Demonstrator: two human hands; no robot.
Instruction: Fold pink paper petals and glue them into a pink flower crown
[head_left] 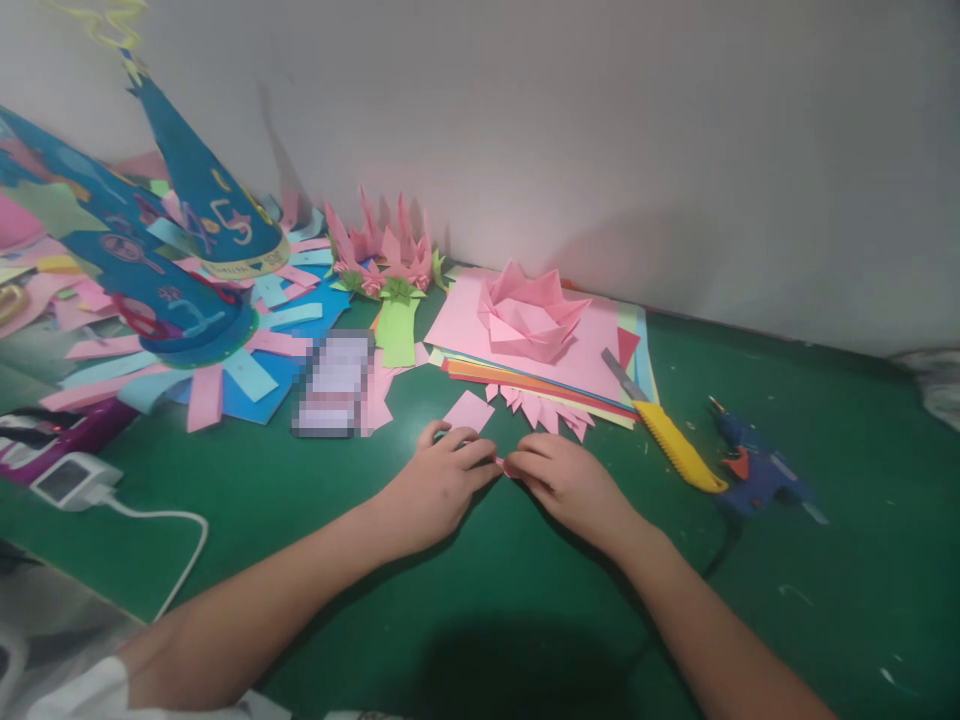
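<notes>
Both hands meet over the green table, fingertips pinched on a small piece of pink paper that is mostly hidden by the fingers. My left hand grips its left end, and my right hand grips its right end. Just beyond my left hand lies a flat pink paper rectangle. Several pointed folded pink pieces lie in a row past my right hand. Behind them, a pink paper lotus rests on a stack of coloured paper.
A yellow utility knife leans on the stack's right edge, beside a blue glue gun. Left stand a blurred phone, a pink paper crown and blue cone hats. A white cable runs along the left of the table.
</notes>
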